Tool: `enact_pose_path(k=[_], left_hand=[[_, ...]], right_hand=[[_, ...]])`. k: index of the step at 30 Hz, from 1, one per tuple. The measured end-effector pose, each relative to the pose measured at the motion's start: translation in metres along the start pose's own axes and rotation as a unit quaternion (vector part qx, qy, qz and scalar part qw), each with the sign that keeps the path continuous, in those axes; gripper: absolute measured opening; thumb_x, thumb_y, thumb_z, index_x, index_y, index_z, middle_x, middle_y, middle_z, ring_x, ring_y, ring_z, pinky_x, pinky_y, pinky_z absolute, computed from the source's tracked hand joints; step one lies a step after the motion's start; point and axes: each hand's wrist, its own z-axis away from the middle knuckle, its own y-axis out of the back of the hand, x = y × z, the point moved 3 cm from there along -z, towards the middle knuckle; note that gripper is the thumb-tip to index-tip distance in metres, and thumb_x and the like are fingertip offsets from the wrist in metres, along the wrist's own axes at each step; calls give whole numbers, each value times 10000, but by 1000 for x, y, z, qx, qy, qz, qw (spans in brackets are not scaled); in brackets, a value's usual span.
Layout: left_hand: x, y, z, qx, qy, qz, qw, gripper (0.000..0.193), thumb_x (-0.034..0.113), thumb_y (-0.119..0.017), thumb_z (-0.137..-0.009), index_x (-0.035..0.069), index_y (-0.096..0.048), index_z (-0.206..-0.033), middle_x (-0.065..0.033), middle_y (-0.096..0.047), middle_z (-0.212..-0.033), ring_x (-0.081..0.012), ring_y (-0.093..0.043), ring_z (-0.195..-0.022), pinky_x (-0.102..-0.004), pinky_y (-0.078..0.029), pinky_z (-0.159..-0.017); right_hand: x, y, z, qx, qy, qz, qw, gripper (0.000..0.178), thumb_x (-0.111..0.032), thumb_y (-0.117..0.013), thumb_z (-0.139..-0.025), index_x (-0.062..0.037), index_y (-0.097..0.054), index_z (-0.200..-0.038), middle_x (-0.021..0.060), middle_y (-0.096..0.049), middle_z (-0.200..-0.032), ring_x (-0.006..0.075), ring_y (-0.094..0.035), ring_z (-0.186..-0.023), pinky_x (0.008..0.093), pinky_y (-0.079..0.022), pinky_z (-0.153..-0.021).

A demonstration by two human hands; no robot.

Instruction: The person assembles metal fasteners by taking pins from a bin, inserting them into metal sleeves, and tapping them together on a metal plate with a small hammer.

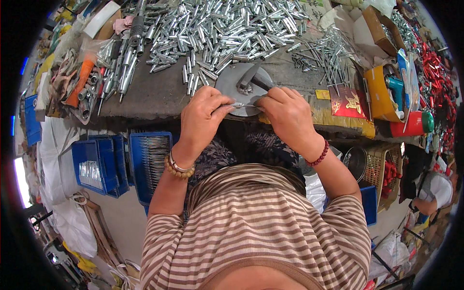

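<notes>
My left hand (202, 115) pinches one end of a thin silver metal rod (247, 105), which has a small thicker fitting near my fingertips. At the rod's other end, the fingers of my right hand (289, 113) are closed on it. It lies level over the near part of a round grey metal plate (227, 79) at the bench edge. Dark wedge-shaped metal pieces (258, 77) stand on the plate, with small bright metal bits at their base. Just beyond the plate spreads a big pile of silver metal tubes (212, 34).
Thin bolts or rods (333, 53) lie right of the pile; long tools (128, 65) lie left. A red card (349, 102), a yellow holder (382, 92) and a red-green container (411, 124) are at the right. Blue trays (151, 140) of metal parts stand below left. Another person (435, 191) is far right.
</notes>
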Motion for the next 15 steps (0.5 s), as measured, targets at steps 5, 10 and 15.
enact_pose_path(k=[5, 10, 15], left_hand=[[-3, -4, 1, 10, -6, 18, 1000, 151, 48, -812, -854, 49, -789, -1004, -49, -629, -920, -200, -639, -834, -322, -508, -728], [-4, -9, 4, 18, -35, 4, 999, 136, 66, -811, -857, 73, -793, -991, -55, -630, -907, -237, -653, -814, -356, -521, -721], [2, -2, 10, 17, -32, -15, 999, 167, -24, -785, -871, 21, -780, -1032, -68, -609, -923, -201, -626, -826, -304, -509, -745]], right_hand=[[0, -7, -1, 18, 34, -14, 999, 223, -48, -728, -729, -100, -725, -946, 46, -583, -913, 260, -619, -896, 397, -505, -798], [-1, -7, 6, 6, 15, 17, 1000, 198, -64, -737, -724, -113, -708, -914, 45, -586, -938, 256, -632, -921, 395, -518, -813], [30, 13, 11, 97, -92, 49, 990, 186, -64, -765, -760, -100, -697, -930, 87, -617, -893, 320, -655, -870, 461, -551, -760]])
